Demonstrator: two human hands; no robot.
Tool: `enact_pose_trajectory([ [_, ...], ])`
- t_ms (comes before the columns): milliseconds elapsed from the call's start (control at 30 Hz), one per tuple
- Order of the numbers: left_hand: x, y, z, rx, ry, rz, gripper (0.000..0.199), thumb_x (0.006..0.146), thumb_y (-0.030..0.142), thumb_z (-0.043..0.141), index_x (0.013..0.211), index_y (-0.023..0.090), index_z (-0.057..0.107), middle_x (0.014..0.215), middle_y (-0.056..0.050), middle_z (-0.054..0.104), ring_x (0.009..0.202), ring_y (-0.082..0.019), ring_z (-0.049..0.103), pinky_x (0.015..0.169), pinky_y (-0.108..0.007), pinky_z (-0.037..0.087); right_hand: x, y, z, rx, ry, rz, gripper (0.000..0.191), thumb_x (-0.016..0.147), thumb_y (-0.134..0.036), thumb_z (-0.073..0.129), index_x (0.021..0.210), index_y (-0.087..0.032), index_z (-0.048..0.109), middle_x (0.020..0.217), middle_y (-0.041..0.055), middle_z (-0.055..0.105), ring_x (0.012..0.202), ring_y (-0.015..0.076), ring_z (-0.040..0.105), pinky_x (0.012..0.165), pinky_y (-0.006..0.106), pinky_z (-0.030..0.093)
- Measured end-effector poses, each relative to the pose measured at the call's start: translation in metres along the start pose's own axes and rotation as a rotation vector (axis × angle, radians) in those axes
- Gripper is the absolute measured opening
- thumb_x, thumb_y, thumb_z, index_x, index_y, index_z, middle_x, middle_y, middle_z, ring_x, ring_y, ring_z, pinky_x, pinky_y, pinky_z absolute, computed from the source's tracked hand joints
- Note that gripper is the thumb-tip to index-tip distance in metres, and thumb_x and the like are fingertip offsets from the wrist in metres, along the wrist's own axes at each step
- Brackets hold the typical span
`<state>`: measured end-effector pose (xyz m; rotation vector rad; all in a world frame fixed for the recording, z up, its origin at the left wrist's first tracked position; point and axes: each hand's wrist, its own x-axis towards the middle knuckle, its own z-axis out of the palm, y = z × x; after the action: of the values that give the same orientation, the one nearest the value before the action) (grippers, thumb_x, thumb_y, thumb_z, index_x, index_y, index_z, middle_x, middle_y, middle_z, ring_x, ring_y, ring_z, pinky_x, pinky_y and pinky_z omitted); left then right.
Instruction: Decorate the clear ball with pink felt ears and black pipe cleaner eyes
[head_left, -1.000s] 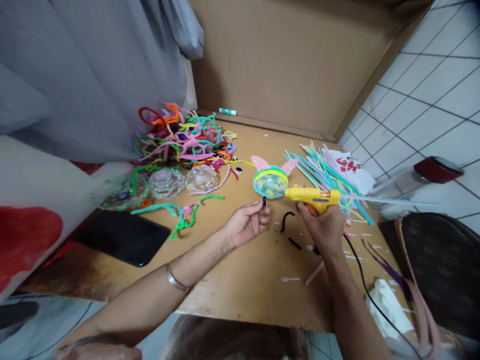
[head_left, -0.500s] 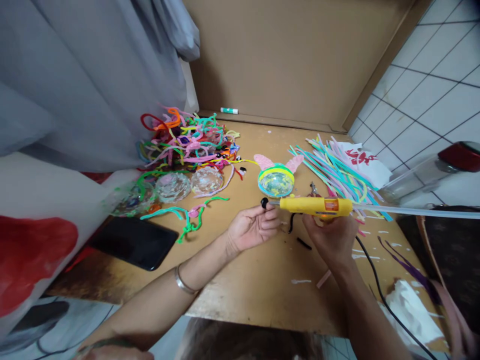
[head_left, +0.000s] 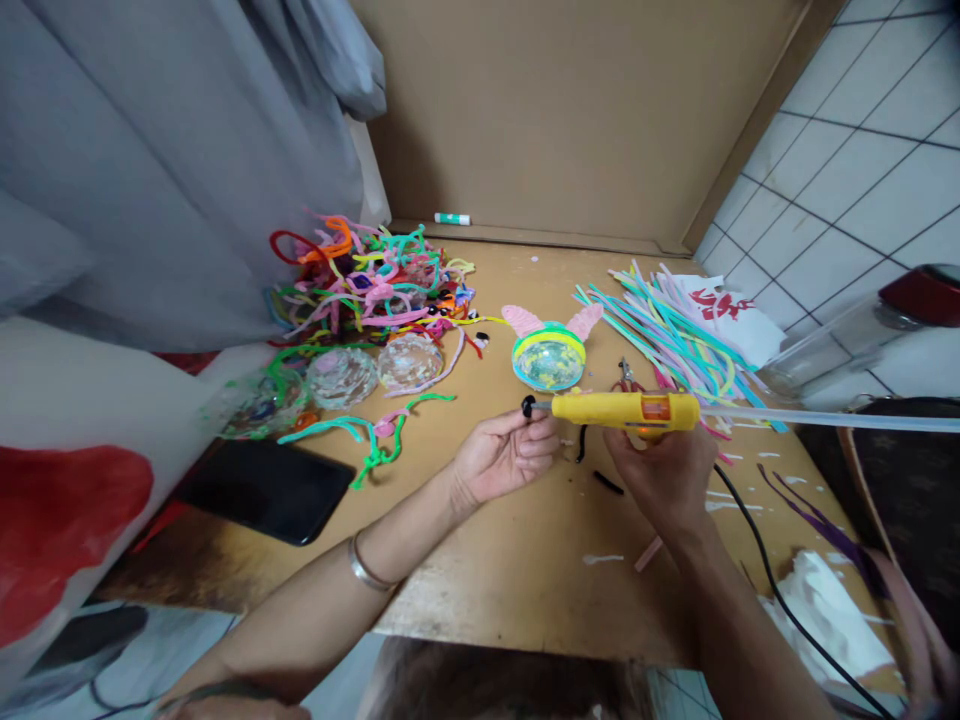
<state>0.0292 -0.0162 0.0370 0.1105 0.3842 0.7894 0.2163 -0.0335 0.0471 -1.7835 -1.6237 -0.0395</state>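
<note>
Between the fingertips of my left hand [head_left: 510, 455] is a small round black piece [head_left: 528, 406], held up above the table. My right hand [head_left: 664, 475] grips a yellow hot glue gun [head_left: 626, 410] with a long clear glue stick out of its back. The gun's nozzle meets the black piece, or comes very close to it. Just behind the hands sits a clear dome [head_left: 549, 362] with green and yellow bands and two pink ear shapes. Short black pipe cleaner pieces [head_left: 608, 483] lie below the gun.
A tangled heap of coloured pipe cleaners [head_left: 375, 280] and clear domes [head_left: 411, 362] fill the left. Straight pipe cleaners [head_left: 675, 335] lie at right, with pliers [head_left: 625, 374] near them. A black phone [head_left: 270, 490], a glue stick tube [head_left: 452, 218], crumpled tissue [head_left: 825, 620] and the gun's cord [head_left: 757, 545] surround the work.
The glue gun has shifted slightly left, its nozzle now nearer the black piece or touching it. My left hand keeps its hold. The whole view has shifted a little.
</note>
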Motion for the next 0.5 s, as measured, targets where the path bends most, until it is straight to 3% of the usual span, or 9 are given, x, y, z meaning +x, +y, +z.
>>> enact_pose_trajectory([
  [500,0.0013,-0.0004,-0.0014,0.02,-0.035,-0.014,0.022,0.088,0.012,0.043,0.069,0.011,0.055,0.061,0.002,0.032,0.045,-0.004,0.033,0.039,-0.012,0.027,-0.0025,0.0016,0.0003,-0.01,-0.003,-0.056,0.036,0.073,-0.035,0.054,0.103,-0.018,0.065,0.099,0.0122,0.071,0.091,0.0295,0.067,0.077,0.039,0.05],
])
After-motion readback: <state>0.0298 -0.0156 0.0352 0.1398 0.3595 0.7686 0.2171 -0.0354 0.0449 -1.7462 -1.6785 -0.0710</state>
